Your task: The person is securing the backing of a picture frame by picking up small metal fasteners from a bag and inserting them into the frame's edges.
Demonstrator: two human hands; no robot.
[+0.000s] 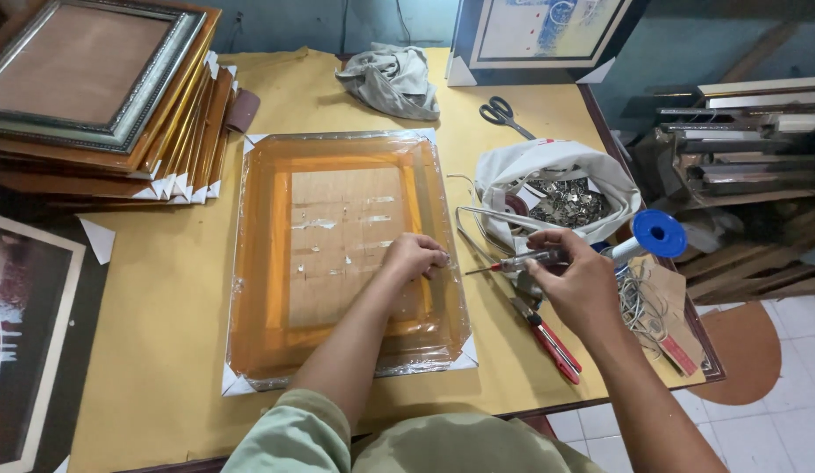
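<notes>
A flat, stiff, plastic-wrapped picture frame [346, 254], lying back-up on the yellow table [162, 324], was pressed by the left hand [414, 257] with fingers curled together, while a screwdriver [513, 261] was pinched in the right hand [576, 285]; its slippery film judged best gripped at the edges.

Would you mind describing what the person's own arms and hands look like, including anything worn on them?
Both arms are bare from the elbow down. The left hand and right hand wear no gloves, and no rings, watch or bracelets are visible. A pale green sleeve covers the left upper arm; the right arm shows no sleeve within the picture.
</notes>
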